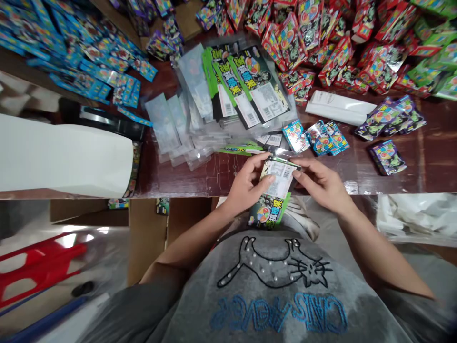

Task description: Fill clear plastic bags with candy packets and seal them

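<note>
1. Your left hand [246, 183] pinches the near side of a green backing card [274, 190], thumb on its white barcode face and fingers curled behind. That grip probably keeps the card flat and steady.
2. Your right hand [321, 183] pinches the opposite upper corner, where a clear plastic sleeve [282, 152] glints at the card's far end. With a hand on each side, the sleeve mouth can stay lined up with the card.
3. The card sits just over the near edge of the table [392, 176], above your lap, with its printed green end pointing toward your grey shirt [271, 286]. Holding it off the surface likely leaves your fingers room underneath.
4. Just beyond your hands lie a few small blue boxes [314, 137], within easy reach of the right hand.
5. Further back, a fanned stack of cards in sleeves [246, 85] rests in the middle of the table, overlapping so that each one shows.
6. Empty clear sleeves [178, 128] spread to the left of that stack, near your left hand's side.
7. Red boxes [321, 43] are heaped at the far right, blue boxes [78, 57] at the far left and purple boxes [387, 116] lie on the right, so colours are kept apart.
8. A white bag [64, 157] lies at the left edge of the table.
</note>
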The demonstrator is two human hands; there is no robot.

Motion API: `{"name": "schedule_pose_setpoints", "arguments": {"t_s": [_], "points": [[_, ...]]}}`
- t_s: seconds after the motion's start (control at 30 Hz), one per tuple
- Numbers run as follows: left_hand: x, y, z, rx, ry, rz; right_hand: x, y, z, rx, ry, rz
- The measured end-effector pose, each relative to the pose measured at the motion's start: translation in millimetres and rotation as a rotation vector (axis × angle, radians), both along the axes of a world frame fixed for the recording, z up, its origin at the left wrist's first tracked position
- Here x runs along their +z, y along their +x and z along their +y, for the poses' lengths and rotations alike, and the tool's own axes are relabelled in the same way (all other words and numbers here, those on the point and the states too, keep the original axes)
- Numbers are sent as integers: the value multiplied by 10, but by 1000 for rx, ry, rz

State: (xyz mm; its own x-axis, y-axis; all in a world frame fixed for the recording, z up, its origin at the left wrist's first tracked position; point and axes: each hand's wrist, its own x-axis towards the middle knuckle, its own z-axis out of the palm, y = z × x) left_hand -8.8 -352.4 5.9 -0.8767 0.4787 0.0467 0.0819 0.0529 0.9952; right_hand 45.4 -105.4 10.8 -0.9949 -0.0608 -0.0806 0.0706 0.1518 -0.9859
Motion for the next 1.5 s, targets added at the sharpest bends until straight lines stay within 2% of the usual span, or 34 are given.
{"name": "schedule_pose_setpoints", "arguments": {"t_s": [0.1,0.23,0.3,0.47,0.57,0.67,0.77,0.83,1.0,1.1,1.2,1.27,1.37,1.43,1.5], "points": [[-1,-57,12,10,19,-9,-9,-47,-117,-20,-18,-16],[23,-94,62,70,72,-45,13,-107,-248,-238,-99,82],[38,-73,42,68,65,-76,19,-92,-269,-279,-118,89],[48,-17,-68,29,-67,-96,-52,42,-203,-127,-56,39],[55,-39,-45,55,-38,-135,-83,76,-154,-135,-57,80],[105,-92,12,74,-17,-163,-36,49,-110,-123,-52,86],[203,-154,61,24,-107,-181,63,-4,-68,-64,21,94],[274,-201,99,14,-158,-189,132,-41,-57,-83,19,28],[395,-337,210,2,-218,-240,278,-106,-38,-213,-117,-225],[413,-388,226,-81,-214,-234,304,-97,42,-180,-127,-277],[367,-390,202,-160,-153,-241,250,-44,138,-132,-136,-254],[309,-376,184,-170,-106,-222,205,-1,187,-81,-107,-168],[216,-369,170,-175,-90,-150,215,0,268,48,18,38],[161,-387,177,-191,-106,-117,289,-115,358,134,153,162],[116,-417,199,-203,-128,-92,373,-370,491,125,337,280]]}}
